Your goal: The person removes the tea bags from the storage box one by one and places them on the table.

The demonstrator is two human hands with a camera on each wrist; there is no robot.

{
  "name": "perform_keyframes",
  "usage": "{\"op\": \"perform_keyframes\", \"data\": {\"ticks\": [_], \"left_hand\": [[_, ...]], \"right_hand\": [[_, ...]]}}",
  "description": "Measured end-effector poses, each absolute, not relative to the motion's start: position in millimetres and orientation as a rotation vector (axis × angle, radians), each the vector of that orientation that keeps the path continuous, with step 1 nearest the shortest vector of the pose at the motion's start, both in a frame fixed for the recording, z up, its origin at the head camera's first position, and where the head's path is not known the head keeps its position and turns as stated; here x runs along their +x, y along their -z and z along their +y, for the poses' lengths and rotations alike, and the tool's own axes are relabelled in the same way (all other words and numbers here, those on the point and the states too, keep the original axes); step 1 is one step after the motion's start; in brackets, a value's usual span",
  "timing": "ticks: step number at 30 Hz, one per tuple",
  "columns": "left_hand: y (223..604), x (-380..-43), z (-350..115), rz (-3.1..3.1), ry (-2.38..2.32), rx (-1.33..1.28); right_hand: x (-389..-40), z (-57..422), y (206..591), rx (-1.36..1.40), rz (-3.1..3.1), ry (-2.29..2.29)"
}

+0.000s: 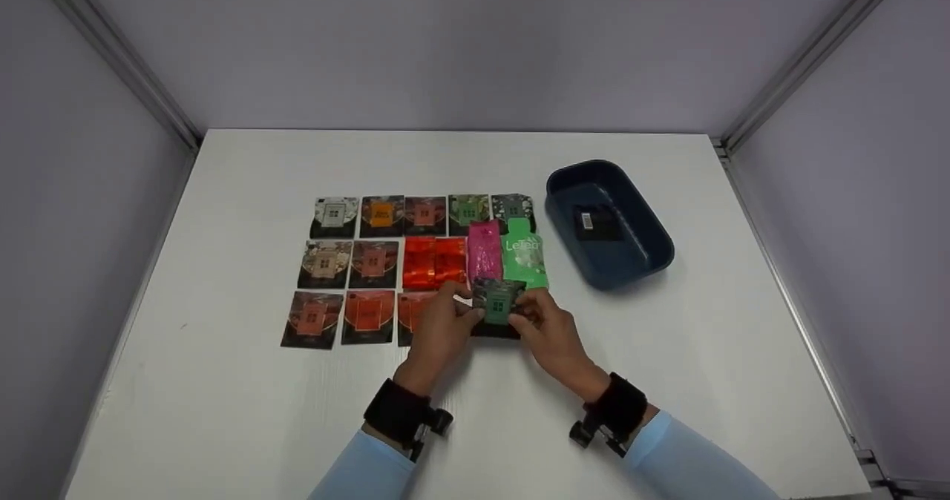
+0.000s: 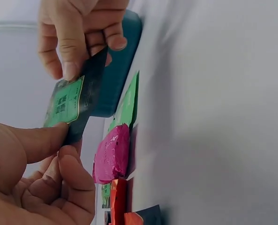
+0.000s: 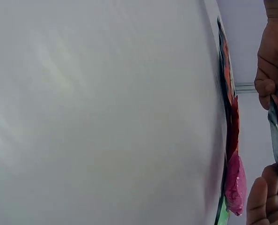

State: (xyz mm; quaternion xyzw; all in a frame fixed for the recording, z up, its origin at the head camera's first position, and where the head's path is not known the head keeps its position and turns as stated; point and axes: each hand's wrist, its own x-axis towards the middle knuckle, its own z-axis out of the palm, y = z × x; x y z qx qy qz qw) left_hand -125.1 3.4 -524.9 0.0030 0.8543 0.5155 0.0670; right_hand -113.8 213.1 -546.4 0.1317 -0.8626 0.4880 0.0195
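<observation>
Both hands hold one dark tea sachet with a green label (image 1: 498, 307), raised off the table in the left wrist view. My left hand (image 1: 440, 329) pinches its left edge between thumb and fingers. At the opposite edge, my right hand (image 1: 553, 334) pinches it the same way. Just beyond the sachet lie a pink packet (image 1: 485, 251) and a light green pouch (image 1: 524, 257). Shiny red packets (image 1: 435, 262) are to the left of the pink one. A sachet with a red label (image 1: 413, 314) is partly hidden behind my left hand.
Several flat sachets lie in rows on the white table (image 1: 223, 411), among them a white-labelled one (image 1: 334, 216) and an orange-labelled one (image 1: 382, 215). A dark blue basin (image 1: 646, 251) stands at the right, with a black sachet (image 1: 605, 224) inside. Grey walls enclose the table's back and sides.
</observation>
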Motion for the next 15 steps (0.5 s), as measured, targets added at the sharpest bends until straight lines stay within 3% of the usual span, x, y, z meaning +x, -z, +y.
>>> {"op": "perform_keyframes", "data": {"ticks": [8, 15], "left_hand": [[538, -114, -7, 3.111, -0.928, 0.096], [550, -110, -14, 3.254, -0.814, 0.215]], "right_hand": [[-113, 210, 550, 0.31, -2.791, -1.586], [-123, 201, 547, 0.382, -2.948, -1.51]]}}
